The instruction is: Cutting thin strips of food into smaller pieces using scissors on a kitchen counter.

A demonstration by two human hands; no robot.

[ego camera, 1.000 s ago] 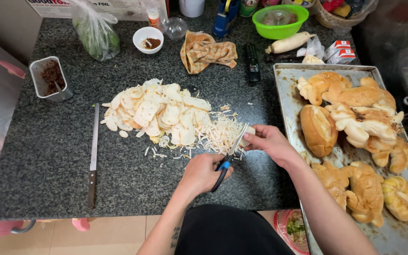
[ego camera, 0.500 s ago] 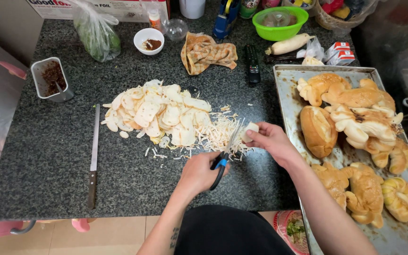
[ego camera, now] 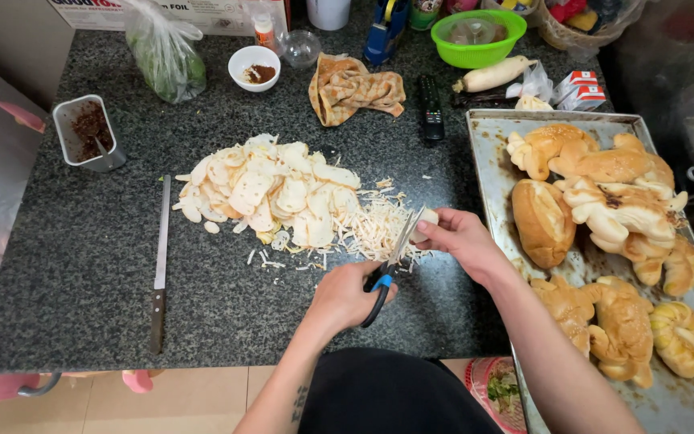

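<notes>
With my left hand point(ego camera: 345, 296) gripping the scissors point(ego camera: 389, 265) and my right hand point(ego camera: 461, 239) pinching a bread slice point(ego camera: 425, 224) at the blades, I risk nicking fingertips; shreds point(ego camera: 375, 229) could scatter off the counter point(ego camera: 82, 265).

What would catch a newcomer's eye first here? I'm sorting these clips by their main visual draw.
Most striking is the pale heap of sliced bread pieces mid-counter, with a scatter of thin strips at its right edge. There the left hand works scissors on a small piece held by the right hand. At the right, a metal tray is crowded with golden rolls.
</notes>
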